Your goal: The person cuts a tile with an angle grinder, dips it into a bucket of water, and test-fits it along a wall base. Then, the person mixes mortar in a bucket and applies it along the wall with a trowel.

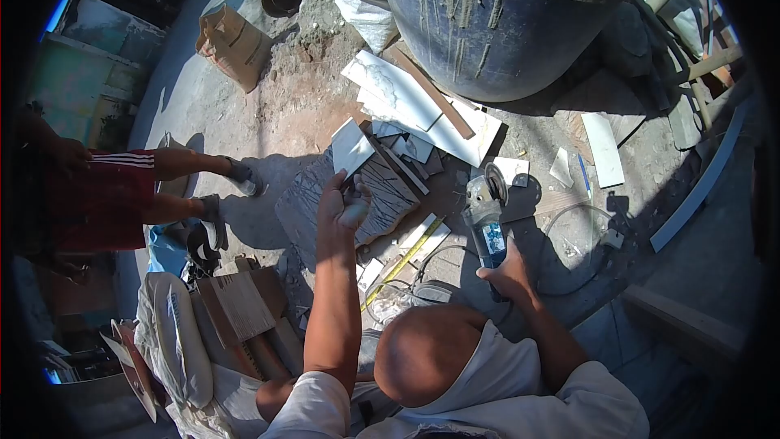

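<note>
My right hand (509,271) is wrapped around the body of an angle grinder (492,236), whose disc (496,184) points away from me. My left hand (348,202) has curled fingers and pinches the near edge of a white tile piece (353,149). That piece lies over a dark, streaked slab (390,195) on the ground. Several white tile offcuts (416,148) are scattered just beyond the slab. Between my hands, a yellow tape measure (400,267) is stretched out beside a narrow tile strip (426,242).
A big blue drum (496,41) streaked with dried cement stands ahead. Larger white tiles (406,93) lean near its base. A person in red shorts (122,195) stands at left. A paper sack (234,47) sits behind. The grinder's cable (561,215) loops at right, near a blue pen (584,175).
</note>
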Tool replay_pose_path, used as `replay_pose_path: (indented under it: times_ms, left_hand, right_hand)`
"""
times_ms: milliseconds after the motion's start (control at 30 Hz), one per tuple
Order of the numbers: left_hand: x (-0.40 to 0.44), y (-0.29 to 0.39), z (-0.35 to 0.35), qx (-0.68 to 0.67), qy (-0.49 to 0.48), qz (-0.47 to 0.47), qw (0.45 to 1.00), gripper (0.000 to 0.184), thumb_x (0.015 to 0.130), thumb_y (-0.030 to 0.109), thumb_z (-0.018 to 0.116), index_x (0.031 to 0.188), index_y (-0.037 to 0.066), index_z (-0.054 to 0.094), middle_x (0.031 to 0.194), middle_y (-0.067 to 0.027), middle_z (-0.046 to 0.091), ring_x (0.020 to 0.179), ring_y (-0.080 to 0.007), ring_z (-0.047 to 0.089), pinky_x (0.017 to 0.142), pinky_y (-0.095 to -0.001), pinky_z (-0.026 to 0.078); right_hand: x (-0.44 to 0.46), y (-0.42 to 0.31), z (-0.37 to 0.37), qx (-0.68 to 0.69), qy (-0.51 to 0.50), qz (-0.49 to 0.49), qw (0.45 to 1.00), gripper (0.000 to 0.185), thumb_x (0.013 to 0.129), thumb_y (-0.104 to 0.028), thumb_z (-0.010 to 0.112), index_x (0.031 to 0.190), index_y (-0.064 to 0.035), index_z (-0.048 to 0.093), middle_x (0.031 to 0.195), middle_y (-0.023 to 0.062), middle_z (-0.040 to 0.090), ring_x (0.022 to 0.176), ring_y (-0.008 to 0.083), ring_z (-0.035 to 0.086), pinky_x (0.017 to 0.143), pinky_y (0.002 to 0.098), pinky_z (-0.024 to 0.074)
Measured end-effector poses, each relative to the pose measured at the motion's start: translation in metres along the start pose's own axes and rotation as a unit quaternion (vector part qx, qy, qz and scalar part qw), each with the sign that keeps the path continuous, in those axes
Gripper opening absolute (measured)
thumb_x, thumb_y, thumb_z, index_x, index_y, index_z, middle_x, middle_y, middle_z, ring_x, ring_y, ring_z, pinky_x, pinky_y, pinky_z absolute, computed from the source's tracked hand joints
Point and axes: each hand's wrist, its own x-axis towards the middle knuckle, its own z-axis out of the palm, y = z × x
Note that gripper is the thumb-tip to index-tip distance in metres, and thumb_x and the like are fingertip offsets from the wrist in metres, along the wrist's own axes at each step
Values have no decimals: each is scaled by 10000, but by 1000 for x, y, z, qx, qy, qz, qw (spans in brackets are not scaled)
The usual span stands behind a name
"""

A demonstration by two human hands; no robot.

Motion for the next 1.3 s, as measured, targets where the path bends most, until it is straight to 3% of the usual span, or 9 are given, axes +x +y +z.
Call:
replay_pose_path:
  times_ms: [300,533,667,833,967,1033,1067,1167,1300]
  left_hand:
    - [7,-20,-22,19,-19,-5,1000,170,921,102,580,1025,-19,522,914,-131,580,789,-209,597,610,-304,534]
    - [64,-111,-130,96,100,-59,989,191,959,131,548,1094,-1,523,998,-130,545,853,-239,569,743,-337,546]
    - [107,-137,-189,123,32,-28,992,154,983,113,491,1071,-7,530,975,-110,550,839,-234,569,767,-353,544]
    - [98,-138,-177,132,83,-26,987,152,982,129,499,1044,-2,547,928,-92,544,839,-230,580,767,-365,546]
    - [91,-134,-173,223,14,-21,975,227,952,216,584,989,-9,587,882,-122,643,752,-220,635,694,-370,540]
    - [78,-120,-159,676,88,83,727,361,875,321,687,937,-24,599,884,-162,667,744,-265,658,682,-389,519]
    - [69,-115,-156,753,118,232,604,470,785,383,763,928,-39,614,905,-189,665,749,-319,647,697,-397,500]
    - [62,-102,-157,771,54,485,408,551,696,231,795,1137,4,556,1003,-213,640,905,-385,593,817,-454,460]
    - [72,-87,-150,783,-59,490,379,700,661,216,795,1244,-8,478,1052,-250,607,968,-411,557,891,-478,423]
  right_hand:
    - [-5,-15,-7,-5,-4,9,1000,704,560,-225,805,1151,-23,479,1046,215,645,998,372,631,844,424,500]
    - [13,-1,10,-88,39,-42,995,749,576,-239,777,1225,-29,467,1023,226,653,978,391,635,841,438,503]
    - [31,-29,24,-120,-5,-62,991,822,601,-244,735,1306,10,396,984,246,657,915,414,643,813,463,507]
    - [59,-52,52,-82,-54,-70,993,692,607,-238,752,1190,-7,460,952,235,663,897,412,646,794,447,509]
    - [78,-82,76,-107,-53,-130,984,657,634,-272,751,1146,-11,432,917,248,652,899,421,648,790,481,518]
    - [86,-99,86,-145,-81,-92,982,620,640,-271,751,1111,-19,436,957,247,646,917,422,642,802,481,520]
    - [88,-106,91,-142,-81,-87,983,620,640,-271,751,1111,-19,436,957,247,646,917,422,642,802,481,520]
    - [99,-120,106,-158,-74,-98,980,620,656,-281,751,1118,-22,429,996,248,640,938,411,641,819,474,522]
    - [117,-129,123,-175,-107,-101,974,728,654,-296,744,1224,-11,392,1029,251,639,970,409,636,842,462,523]
